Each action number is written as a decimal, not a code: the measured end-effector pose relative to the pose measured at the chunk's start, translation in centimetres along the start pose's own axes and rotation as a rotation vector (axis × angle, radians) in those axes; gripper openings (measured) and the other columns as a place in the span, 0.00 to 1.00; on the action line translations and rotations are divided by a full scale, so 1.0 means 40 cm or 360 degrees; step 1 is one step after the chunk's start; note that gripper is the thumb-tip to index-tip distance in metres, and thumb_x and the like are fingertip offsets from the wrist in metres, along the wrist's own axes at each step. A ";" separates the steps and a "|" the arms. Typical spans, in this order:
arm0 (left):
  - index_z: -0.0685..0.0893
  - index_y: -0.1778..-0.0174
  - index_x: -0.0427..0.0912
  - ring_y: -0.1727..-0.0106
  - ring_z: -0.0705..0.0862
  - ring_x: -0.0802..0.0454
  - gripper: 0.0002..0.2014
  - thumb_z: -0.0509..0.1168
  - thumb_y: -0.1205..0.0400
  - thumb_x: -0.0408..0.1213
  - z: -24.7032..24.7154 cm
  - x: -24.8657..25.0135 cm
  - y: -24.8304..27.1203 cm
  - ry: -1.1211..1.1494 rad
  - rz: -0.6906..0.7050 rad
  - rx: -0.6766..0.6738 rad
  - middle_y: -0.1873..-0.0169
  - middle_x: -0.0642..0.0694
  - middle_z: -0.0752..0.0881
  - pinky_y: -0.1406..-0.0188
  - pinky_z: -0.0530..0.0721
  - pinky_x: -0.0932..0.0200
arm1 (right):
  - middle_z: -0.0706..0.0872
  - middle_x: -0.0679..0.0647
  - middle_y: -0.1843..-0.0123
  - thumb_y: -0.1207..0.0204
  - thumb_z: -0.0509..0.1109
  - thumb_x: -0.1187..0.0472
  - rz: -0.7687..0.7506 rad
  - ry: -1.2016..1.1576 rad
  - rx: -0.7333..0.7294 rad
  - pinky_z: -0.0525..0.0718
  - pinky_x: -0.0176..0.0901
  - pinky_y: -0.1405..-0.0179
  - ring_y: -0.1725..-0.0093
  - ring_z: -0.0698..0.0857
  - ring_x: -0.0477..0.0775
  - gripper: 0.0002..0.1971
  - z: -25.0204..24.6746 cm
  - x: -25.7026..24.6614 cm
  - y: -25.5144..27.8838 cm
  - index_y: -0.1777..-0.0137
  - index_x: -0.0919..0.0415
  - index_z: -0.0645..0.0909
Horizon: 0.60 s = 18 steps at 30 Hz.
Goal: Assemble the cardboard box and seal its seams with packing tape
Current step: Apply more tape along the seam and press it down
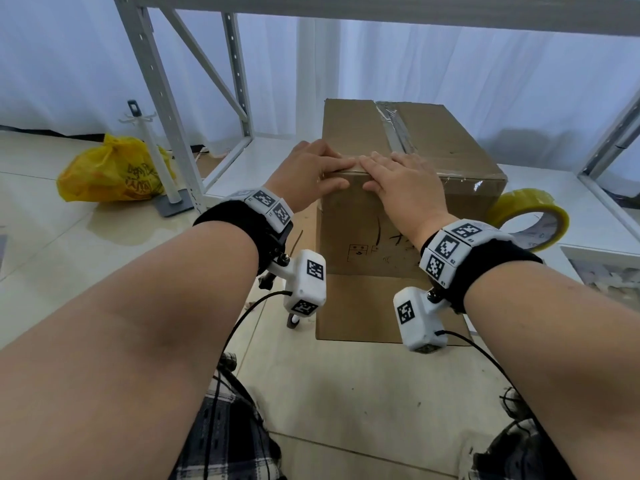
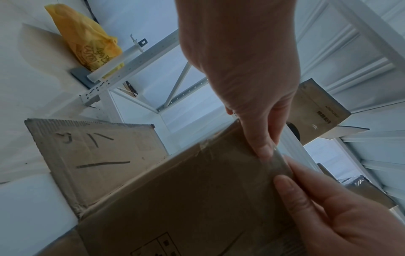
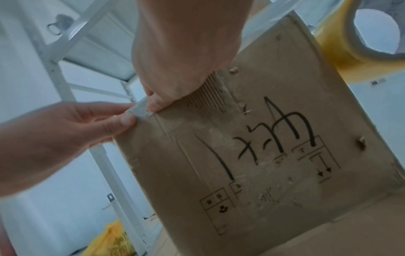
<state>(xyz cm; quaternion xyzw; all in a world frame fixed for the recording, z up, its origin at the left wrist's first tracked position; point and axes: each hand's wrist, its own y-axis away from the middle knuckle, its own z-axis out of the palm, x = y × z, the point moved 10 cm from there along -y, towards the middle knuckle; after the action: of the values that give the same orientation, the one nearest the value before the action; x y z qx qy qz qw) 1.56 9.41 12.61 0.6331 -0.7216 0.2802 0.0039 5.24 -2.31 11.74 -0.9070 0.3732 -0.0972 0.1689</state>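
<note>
The cardboard box point(image 1: 398, 188) is seen standing on the tiled floor point(image 1: 363, 393), in front of a white metal shelf point(image 1: 166, 109), with one bottom flap point(image 1: 360, 306) lying flat on the floor toward the person. Its top is closed, and a strip of clear tape point(image 1: 394, 126) is laid along the middle seam. Both hands are placed on the near top edge of the box, close to its left corner, with the fingertips almost touching each other. The left hand point(image 1: 308, 171) is laid flat with straight fingers on the top, and its thumb is pressed on the front face. The right hand point(image 1: 401, 178) is also kept flat, the fingers stretched over the edge; nothing is grasped by either hand. In the wrist views, a piece of clear tape is seen under the fingertips at this edge. The roll of yellowish packing tape point(image 1: 530, 220) is standing just beside the box, on its right. A yellow plastic bag point(image 1: 110, 171) is lying on the floor at the left, well apart from the box.
</note>
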 end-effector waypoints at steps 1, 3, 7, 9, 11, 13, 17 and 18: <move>0.79 0.29 0.51 0.36 0.71 0.48 0.20 0.65 0.18 0.47 0.001 0.000 0.002 -0.0011 0.0004 -0.0003 0.40 0.47 0.79 0.36 0.61 0.63 | 0.69 0.50 0.19 0.14 0.52 0.47 0.0016 0.0003 -0.0030 0.55 0.54 0.22 0.21 0.65 0.59 0.24 0.001 0.001 -0.001 0.19 0.47 0.63; 0.80 0.30 0.51 0.37 0.72 0.48 0.19 0.64 0.18 0.48 -0.002 0.003 0.001 -0.0014 0.0003 0.0019 0.41 0.48 0.80 0.38 0.62 0.63 | 0.68 0.49 0.19 0.14 0.52 0.47 0.0014 0.0012 -0.0070 0.54 0.53 0.21 0.21 0.65 0.58 0.24 0.000 0.001 -0.006 0.19 0.47 0.62; 0.89 0.44 0.49 0.42 0.75 0.49 0.18 0.62 0.19 0.56 -0.018 -0.006 -0.022 0.0089 -0.0134 0.0097 0.50 0.48 0.81 0.46 0.69 0.59 | 0.71 0.50 0.21 0.15 0.56 0.47 -0.0010 -0.0066 -0.0094 0.59 0.53 0.21 0.22 0.68 0.56 0.24 -0.009 0.000 -0.012 0.20 0.48 0.65; 0.90 0.46 0.49 0.44 0.76 0.50 0.18 0.65 0.22 0.57 -0.020 -0.008 -0.028 0.0110 -0.0153 0.0129 0.52 0.48 0.81 0.45 0.72 0.57 | 0.73 0.51 0.22 0.16 0.58 0.46 -0.0008 -0.0202 -0.0102 0.64 0.53 0.22 0.24 0.71 0.56 0.24 -0.013 0.003 -0.013 0.21 0.49 0.69; 0.89 0.45 0.48 0.45 0.75 0.50 0.18 0.67 0.23 0.55 -0.021 -0.004 -0.027 0.0089 -0.0125 0.0158 0.52 0.47 0.80 0.46 0.71 0.59 | 0.77 0.51 0.25 0.16 0.55 0.41 -0.0004 -0.0360 -0.0082 0.71 0.55 0.27 0.27 0.76 0.55 0.24 -0.025 0.008 -0.020 0.25 0.49 0.74; 0.89 0.44 0.47 0.46 0.74 0.51 0.17 0.67 0.22 0.53 -0.019 0.003 -0.023 0.0055 -0.0089 0.0168 0.54 0.48 0.79 0.49 0.69 0.61 | 0.82 0.51 0.30 0.18 0.51 0.36 0.0026 -0.0408 -0.0112 0.78 0.55 0.35 0.34 0.81 0.56 0.26 -0.031 0.019 -0.031 0.29 0.46 0.79; 0.88 0.42 0.48 0.47 0.74 0.51 0.16 0.68 0.22 0.51 -0.017 0.005 -0.015 0.0063 -0.0043 0.0158 0.52 0.47 0.80 0.49 0.68 0.62 | 0.89 0.51 0.49 0.21 0.53 0.32 0.0142 -0.0380 -0.0022 0.81 0.52 0.48 0.46 0.84 0.57 0.27 -0.039 0.024 -0.044 0.43 0.46 0.87; 0.88 0.41 0.49 0.46 0.74 0.50 0.17 0.68 0.22 0.51 -0.017 0.003 -0.012 0.0082 -0.0030 0.0151 0.51 0.46 0.80 0.48 0.69 0.61 | 0.89 0.51 0.53 0.22 0.53 0.31 0.0166 -0.0306 0.0021 0.80 0.52 0.50 0.48 0.83 0.58 0.28 -0.038 0.017 -0.043 0.47 0.47 0.88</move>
<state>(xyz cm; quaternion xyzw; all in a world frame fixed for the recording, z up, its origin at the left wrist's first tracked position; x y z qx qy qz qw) 1.74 9.57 13.40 0.6318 -0.7012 0.3304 -0.0049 6.37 -2.00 13.83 -0.8904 0.4014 -0.0032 0.2147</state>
